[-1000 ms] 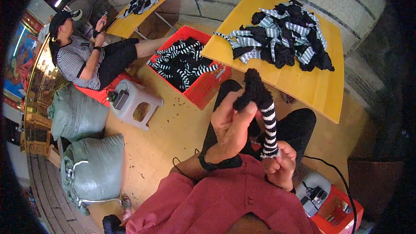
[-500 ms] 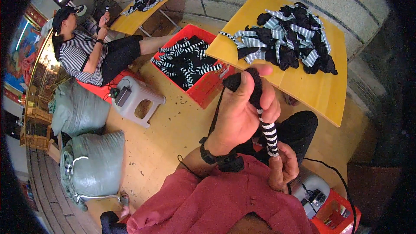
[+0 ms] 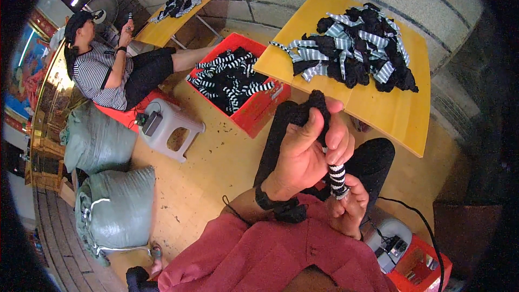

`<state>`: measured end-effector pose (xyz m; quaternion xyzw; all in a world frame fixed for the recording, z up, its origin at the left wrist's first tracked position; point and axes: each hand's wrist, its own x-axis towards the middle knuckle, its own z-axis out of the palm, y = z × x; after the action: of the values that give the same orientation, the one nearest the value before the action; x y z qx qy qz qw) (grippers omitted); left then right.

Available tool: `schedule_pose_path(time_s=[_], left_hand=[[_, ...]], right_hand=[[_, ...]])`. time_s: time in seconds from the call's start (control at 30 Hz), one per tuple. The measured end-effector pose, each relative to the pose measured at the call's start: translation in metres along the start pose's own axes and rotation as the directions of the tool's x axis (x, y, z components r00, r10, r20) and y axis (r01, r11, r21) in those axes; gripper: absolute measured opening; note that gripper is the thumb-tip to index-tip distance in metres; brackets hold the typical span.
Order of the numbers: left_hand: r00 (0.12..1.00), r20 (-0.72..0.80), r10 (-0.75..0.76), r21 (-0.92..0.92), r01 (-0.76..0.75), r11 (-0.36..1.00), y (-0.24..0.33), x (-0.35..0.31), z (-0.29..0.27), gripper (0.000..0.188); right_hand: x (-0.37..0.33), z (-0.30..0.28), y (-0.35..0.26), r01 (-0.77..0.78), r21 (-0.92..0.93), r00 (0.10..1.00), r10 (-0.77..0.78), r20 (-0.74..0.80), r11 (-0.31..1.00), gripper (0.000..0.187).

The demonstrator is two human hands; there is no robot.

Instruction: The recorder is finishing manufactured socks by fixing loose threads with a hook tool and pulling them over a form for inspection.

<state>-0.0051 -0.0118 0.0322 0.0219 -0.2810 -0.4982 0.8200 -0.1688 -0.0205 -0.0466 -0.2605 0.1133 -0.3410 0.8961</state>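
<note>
One knitted piece [image 3: 337,177], black at the upper end, black-and-white striped along a narrow tube below; location: in front of the wearer's torso, between both hands, above the lap. Left hand [image 3: 305,157]: curled around the black end, thumb pressed against the knit, black band at the wrist. Right hand [image 3: 348,205]: pinching the lower rim of the striped tube between thumb and fingers. Ahead, to the right: yellow table [image 3: 386,121], bearing a heap of black and striped knitwear [image 3: 351,48]. Beside the table, to its left: red crate [image 3: 262,113], filled with similar striped pieces. Farther left: grey plastic stool [image 3: 168,128] with a small black device on top; co-worker [image 3: 100,73] in a striped shirt, seated, a small striped item raised in hand. Lower left: bulging grey-green sacks [image 3: 121,208], two.
</note>
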Motion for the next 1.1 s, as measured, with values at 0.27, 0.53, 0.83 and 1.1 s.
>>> schedule_pose_path(time_s=[0.27,0.53,0.83,1.1], left_hand=[[0.995,-0.098,-0.012,0.149,0.027,0.988,0.022,0.008,-0.001,0.027],[0.947,0.071,-0.312,0.31,0.277,0.91,0.02,0.002,0.0,0.028],[0.908,0.009,-0.418,0.089,0.415,0.905,0.007,-0.013,0.009,0.021],[0.99,-0.133,0.04,0.462,0.026,0.887,0.015,-0.007,0.017,0.04]], right_hand=[[-0.008,-0.006,-0.025,0.162,-0.629,0.971,-0.237,-0.036,0.761,0.042],[-0.005,-0.008,-0.041,0.017,-0.588,0.993,-0.08,-0.082,0.809,0.048],[0.005,-0.007,-0.015,-0.004,-0.298,0.996,0.029,0.08,0.955,0.05],[0.001,0.011,-0.009,0.136,-0.422,0.986,-0.162,-0.026,0.896,0.043]])
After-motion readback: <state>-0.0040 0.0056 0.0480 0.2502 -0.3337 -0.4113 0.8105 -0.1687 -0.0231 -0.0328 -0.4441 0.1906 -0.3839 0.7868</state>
